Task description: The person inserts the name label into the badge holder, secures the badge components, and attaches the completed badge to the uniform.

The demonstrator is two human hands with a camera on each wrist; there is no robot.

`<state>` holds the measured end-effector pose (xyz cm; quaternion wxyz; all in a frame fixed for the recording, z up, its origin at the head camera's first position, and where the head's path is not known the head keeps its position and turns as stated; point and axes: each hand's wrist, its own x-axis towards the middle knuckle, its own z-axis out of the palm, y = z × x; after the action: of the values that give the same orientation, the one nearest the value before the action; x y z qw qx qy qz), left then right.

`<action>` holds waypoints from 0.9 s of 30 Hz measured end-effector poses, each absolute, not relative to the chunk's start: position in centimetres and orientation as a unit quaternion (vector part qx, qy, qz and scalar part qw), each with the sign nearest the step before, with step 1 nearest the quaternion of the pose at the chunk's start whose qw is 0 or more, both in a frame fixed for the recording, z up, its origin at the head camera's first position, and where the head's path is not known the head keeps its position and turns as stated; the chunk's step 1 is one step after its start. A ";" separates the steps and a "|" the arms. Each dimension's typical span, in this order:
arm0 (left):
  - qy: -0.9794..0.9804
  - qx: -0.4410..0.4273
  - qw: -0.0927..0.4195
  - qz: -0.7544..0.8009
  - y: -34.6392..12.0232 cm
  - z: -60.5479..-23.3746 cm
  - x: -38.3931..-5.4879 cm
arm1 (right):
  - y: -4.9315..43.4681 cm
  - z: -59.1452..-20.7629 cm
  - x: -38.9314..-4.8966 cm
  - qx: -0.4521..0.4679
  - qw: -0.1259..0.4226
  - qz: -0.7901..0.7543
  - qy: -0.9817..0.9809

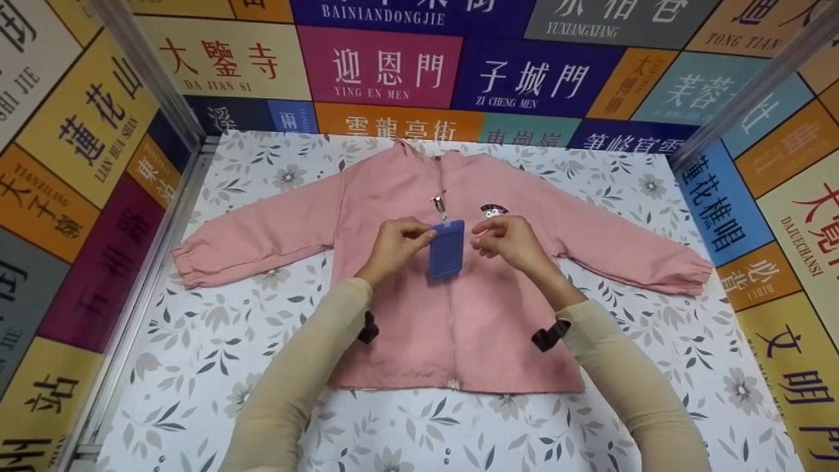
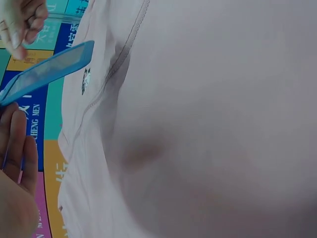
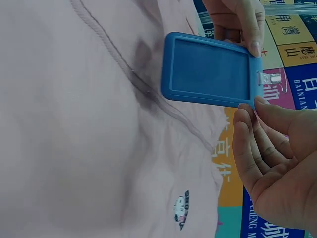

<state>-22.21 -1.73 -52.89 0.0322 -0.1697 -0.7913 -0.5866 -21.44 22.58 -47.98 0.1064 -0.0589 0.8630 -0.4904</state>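
A pink zip-up jacket (image 1: 393,314) lies front up with both sleeves spread. Above its zip, my left hand (image 1: 401,244) pinches the upper edge of a blue badge holder (image 1: 446,252) between thumb and fingers. A metal clip (image 1: 439,203) sticks up from the holder's top end; the right wrist view shows this clip (image 3: 271,78) on a clear strap. My right hand (image 1: 508,241) hovers just right of the holder with bent fingers; in the head view a gap separates them. Beyond that hand, a small cartoon badge (image 1: 493,210) sits on the jacket's chest, partly hidden.
Under the jacket is a white tabletop (image 1: 216,354) with a grey leaf and flower print. Panels with coloured signs (image 1: 387,65) wall in the back and both sides. Metal frame posts (image 1: 147,72) stand at the corners. A black wrist strap (image 1: 550,335) is on the right forearm.
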 end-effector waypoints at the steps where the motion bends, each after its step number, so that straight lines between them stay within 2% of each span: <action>1: -0.795 -0.175 0.041 -0.579 -1.7 -52.8 -22.2 | 22.5 -47.8 -21.6 -0.063 0.103 -0.491 0.863; 12: -0.807 -0.220 0.117 -0.535 -1.4 -52.7 -22.0 | 21.3 -45.4 -23.2 -0.086 0.091 -0.490 0.863; 27: -0.827 -0.237 0.137 -0.490 -1.0 -53.0 -21.5 | 17.7 -43.3 -24.8 -0.055 0.068 -0.456 0.886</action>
<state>-21.50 -1.01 -53.02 0.1368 -0.2374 -0.8274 -0.4902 -24.82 17.72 -43.31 0.0684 -0.0550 0.8858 -0.4556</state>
